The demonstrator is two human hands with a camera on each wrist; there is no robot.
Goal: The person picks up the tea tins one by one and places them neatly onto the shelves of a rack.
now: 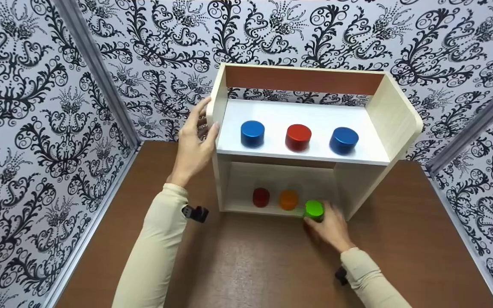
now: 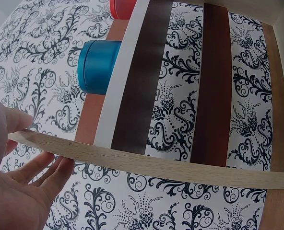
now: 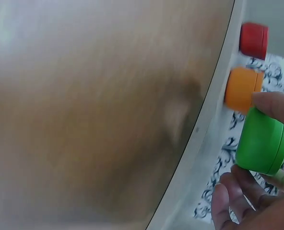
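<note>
At the left of a small two-tier wooden shelf (image 1: 306, 157), my left hand (image 1: 195, 143) grips the upright side panel (image 2: 156, 165), thumb on one face and fingers on the other. My right hand (image 1: 334, 229) holds a green round lidded container (image 1: 314, 208) between thumb and fingers, at the front right of the lower tier. Beside it on that tier stand an orange container (image 1: 289, 200) and a dark red container (image 1: 261, 197). In the right wrist view the thumb is close to the orange container; whether they touch I cannot tell.
On the white upper tier stand a blue container (image 1: 252, 134), a red container (image 1: 298, 137) and another blue container (image 1: 343, 141). The shelf stands on a brown table (image 1: 246, 261), enclosed by patterned walls (image 1: 28, 107) at the back and sides.
</note>
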